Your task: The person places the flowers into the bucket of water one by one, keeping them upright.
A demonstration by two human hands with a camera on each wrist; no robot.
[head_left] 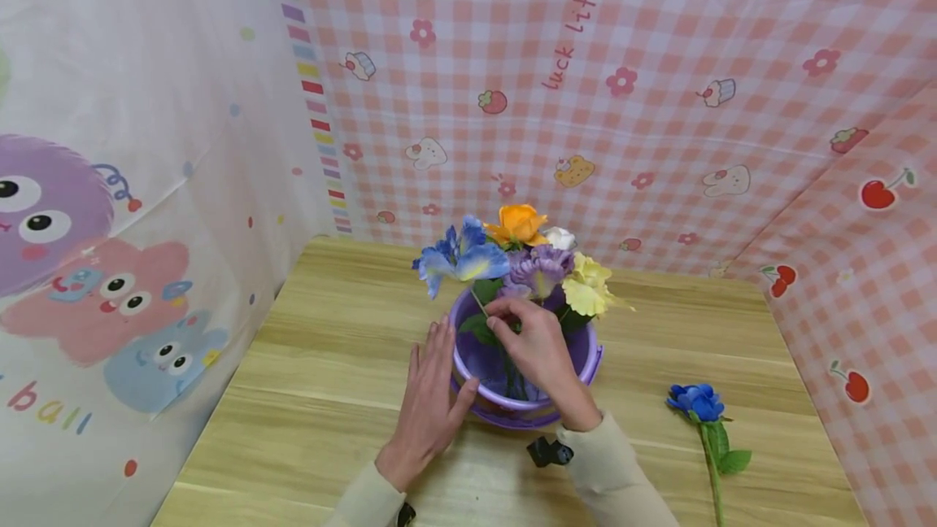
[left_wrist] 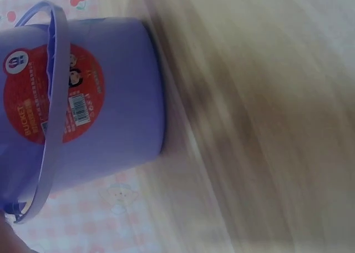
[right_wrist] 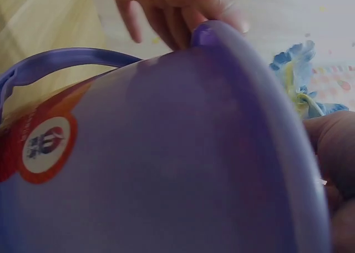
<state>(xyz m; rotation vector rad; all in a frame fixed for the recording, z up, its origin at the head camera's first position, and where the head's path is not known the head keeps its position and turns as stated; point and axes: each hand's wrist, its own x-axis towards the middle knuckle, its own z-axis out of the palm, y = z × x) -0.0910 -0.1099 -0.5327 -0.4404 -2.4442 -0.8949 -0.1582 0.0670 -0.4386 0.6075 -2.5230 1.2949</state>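
A purple bucket [head_left: 512,403] stands upright on the wooden table and holds several artificial flowers. Over its inside, my right hand [head_left: 540,348] pinches the thin stem of a blue iris [head_left: 463,260] that leans to the left. Behind and beside that hand are an orange rose [head_left: 518,224], a purple flower [head_left: 540,268], a yellow flower [head_left: 588,286] and a white flower [head_left: 560,238]. My left hand [head_left: 428,397] rests against the bucket's left rim with its fingers extended; the right wrist view shows this hand [right_wrist: 177,6] at the rim too. The iris stem's lower end is hidden.
A blue flower [head_left: 697,402] with a green stem lies on the table [head_left: 315,413] to the right. A red label [left_wrist: 83,92] and a hanging handle [left_wrist: 57,103] are on the bucket's side. Printed cloths [head_left: 527,128] surround the table at the back and sides.
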